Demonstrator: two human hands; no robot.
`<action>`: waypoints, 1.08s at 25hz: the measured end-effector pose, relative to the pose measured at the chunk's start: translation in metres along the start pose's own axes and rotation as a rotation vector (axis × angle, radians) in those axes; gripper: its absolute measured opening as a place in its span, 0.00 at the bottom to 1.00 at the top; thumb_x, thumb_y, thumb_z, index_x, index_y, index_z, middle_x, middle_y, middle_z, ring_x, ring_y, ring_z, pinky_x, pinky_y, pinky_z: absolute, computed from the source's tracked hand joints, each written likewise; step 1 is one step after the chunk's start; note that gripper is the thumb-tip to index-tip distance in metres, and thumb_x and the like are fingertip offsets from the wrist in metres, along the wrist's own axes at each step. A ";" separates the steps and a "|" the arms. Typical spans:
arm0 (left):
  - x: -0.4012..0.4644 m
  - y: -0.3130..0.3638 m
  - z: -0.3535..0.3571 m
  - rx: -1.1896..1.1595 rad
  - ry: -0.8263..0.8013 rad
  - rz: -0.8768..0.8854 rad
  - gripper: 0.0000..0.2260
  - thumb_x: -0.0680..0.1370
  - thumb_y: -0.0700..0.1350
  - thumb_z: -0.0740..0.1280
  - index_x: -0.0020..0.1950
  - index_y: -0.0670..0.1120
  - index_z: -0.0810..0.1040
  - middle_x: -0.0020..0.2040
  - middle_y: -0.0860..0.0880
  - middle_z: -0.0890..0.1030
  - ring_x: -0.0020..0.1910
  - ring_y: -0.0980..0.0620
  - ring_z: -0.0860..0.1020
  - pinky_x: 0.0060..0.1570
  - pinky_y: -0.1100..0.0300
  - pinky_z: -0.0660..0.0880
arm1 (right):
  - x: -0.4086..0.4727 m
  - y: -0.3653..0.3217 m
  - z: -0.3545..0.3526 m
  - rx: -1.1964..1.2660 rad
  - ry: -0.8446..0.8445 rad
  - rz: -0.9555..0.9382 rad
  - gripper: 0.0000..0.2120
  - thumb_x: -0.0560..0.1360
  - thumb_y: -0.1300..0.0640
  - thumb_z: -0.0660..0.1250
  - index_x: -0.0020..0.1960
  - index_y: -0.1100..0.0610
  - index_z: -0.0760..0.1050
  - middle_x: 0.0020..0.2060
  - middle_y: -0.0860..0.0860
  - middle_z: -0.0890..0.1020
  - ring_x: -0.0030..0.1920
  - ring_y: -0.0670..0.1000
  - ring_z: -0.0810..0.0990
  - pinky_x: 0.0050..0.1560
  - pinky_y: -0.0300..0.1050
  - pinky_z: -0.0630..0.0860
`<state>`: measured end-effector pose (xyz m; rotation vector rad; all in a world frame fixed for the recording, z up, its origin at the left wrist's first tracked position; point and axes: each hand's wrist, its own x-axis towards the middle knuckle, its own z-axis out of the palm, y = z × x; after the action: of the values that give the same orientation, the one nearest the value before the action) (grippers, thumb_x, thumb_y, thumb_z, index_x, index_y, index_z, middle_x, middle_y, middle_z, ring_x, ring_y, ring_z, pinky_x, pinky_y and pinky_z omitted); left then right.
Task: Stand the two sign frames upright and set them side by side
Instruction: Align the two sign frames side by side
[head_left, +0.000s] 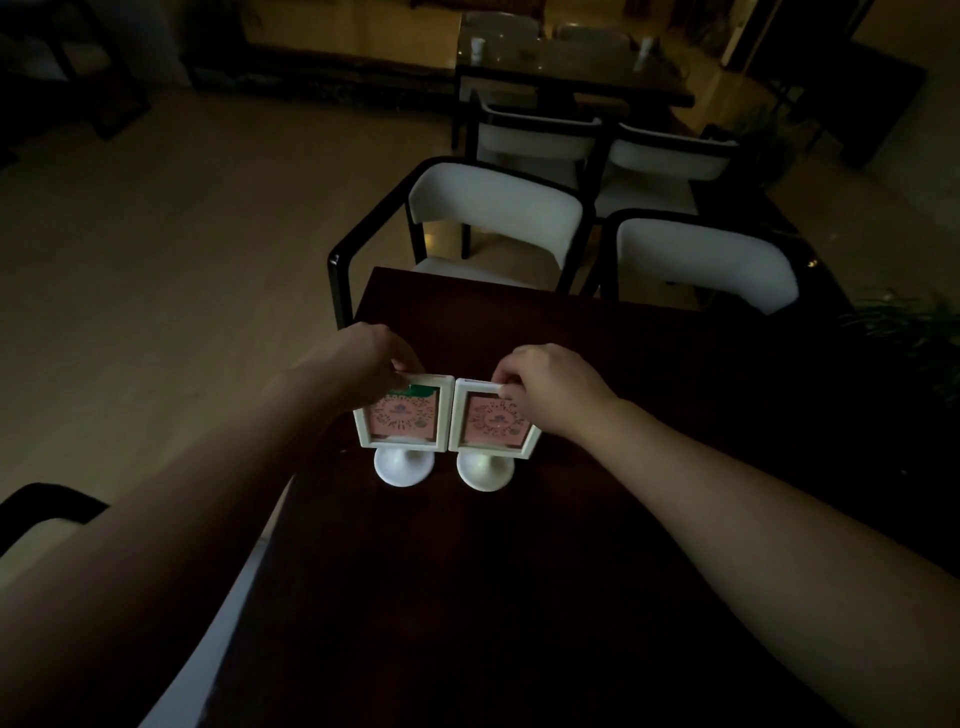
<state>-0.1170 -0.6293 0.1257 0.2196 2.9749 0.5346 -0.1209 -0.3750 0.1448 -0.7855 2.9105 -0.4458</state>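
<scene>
Two white pedestal sign frames with pink inserts, upright, touching, top edges pinched by left grip and right grip.

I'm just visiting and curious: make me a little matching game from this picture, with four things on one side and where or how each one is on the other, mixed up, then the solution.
Things
1. left hand
2. right hand
3. white chairs
4. round bases

Places or states
A. resting on the dark table, below the frames
B. pinching the top edge of the right sign frame
C. pushed up to the table's far edge
D. gripping the top of the left sign frame

Pairs: 1-D, 2-B, 3-C, 4-A
</scene>
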 end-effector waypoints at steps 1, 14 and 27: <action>0.001 0.001 0.001 0.006 0.001 -0.001 0.10 0.75 0.44 0.72 0.54 0.56 0.82 0.47 0.59 0.75 0.46 0.57 0.74 0.41 0.61 0.73 | 0.000 0.000 0.001 -0.009 0.002 -0.001 0.07 0.78 0.55 0.67 0.54 0.51 0.81 0.54 0.48 0.81 0.53 0.50 0.79 0.50 0.50 0.78; -0.003 0.006 0.001 0.030 -0.009 -0.014 0.11 0.76 0.44 0.71 0.56 0.54 0.82 0.52 0.55 0.79 0.47 0.57 0.74 0.42 0.60 0.74 | -0.002 0.005 0.003 -0.018 0.023 0.008 0.08 0.78 0.55 0.67 0.55 0.50 0.81 0.53 0.46 0.81 0.53 0.50 0.79 0.50 0.51 0.78; -0.015 0.018 -0.005 0.043 0.026 -0.044 0.12 0.76 0.43 0.70 0.59 0.54 0.81 0.57 0.51 0.81 0.51 0.54 0.76 0.44 0.60 0.73 | -0.006 0.001 0.002 -0.046 0.016 0.017 0.10 0.79 0.54 0.66 0.58 0.50 0.80 0.54 0.47 0.80 0.54 0.50 0.78 0.49 0.48 0.76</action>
<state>-0.1006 -0.6165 0.1378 0.1515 3.0106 0.4728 -0.1161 -0.3719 0.1429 -0.7664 2.9500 -0.3861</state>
